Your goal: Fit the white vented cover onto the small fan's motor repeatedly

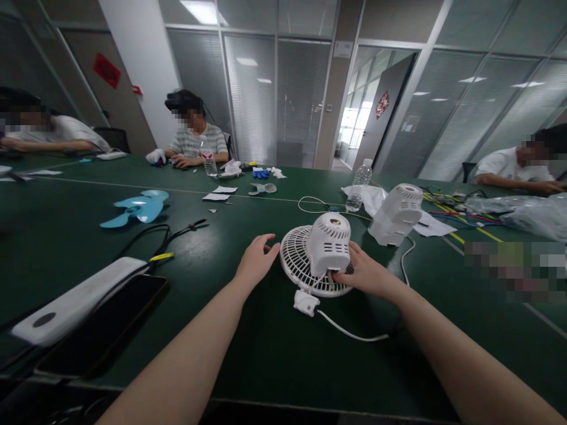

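Observation:
A white fan motor housing [330,243] stands upright on a round white fan grille [296,252], which lies flat on the green table. From the right, my right hand [371,273] grips the housing, its thumb at the lower edge and its other fingers partly hidden behind. My left hand [259,257] is at the grille's left rim, fingers apart and holding nothing; whether a fingertip touches the rim I cannot tell. In front of the grille lies a small white block [306,302] with a white cord [349,333] running right.
Behind my right hand stands another white motor housing [396,213], near a plastic bottle [359,183]. At left lie blue fan blades [139,208], a white power strip [80,300] and a black phone [106,327]. Coloured wires [460,206] spread at right. Several people sit around the table.

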`<state>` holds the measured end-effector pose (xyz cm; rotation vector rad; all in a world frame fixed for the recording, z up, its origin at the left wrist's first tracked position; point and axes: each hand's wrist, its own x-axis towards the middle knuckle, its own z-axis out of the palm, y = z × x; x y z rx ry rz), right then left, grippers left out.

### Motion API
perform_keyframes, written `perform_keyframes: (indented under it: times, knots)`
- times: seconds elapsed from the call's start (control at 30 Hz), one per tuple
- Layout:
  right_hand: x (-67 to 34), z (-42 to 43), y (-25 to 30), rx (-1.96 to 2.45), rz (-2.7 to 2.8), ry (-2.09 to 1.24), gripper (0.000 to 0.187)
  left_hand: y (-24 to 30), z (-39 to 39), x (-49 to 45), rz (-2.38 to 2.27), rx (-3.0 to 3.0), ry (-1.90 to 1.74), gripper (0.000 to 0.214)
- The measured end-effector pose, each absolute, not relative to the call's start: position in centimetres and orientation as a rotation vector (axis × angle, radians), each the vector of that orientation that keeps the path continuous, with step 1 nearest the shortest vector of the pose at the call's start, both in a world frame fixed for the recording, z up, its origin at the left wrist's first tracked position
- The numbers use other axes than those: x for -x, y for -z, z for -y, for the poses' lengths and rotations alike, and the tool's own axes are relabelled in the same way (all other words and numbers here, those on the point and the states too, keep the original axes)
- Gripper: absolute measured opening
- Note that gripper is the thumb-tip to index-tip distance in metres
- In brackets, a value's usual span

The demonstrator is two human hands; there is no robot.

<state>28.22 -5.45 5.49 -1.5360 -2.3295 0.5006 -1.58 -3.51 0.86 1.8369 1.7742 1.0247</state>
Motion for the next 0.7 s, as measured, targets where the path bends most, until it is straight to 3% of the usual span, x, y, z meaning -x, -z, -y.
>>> perform_keyframes:
  times: [0.43,0.57,0.7]
  knots:
    - [-38.2,9.9,-6.7,1.829,2.112,-0.549,0.078,-0.6,3.9,1.8,-1.697,-1.841,-0.927,0.043]
    - [-42.3,12.1,-5.8,1.942,1.793,-0.567,0.089,-0.3,3.7,2.0,-1.671,-1.859,-0.905,0.042]
    - [-45.2,13.8,-5.8,1.949,1.680,-0.567,0.078,-0.2,3.6,2.1,-1.654,-1.884,-0.899,0.040]
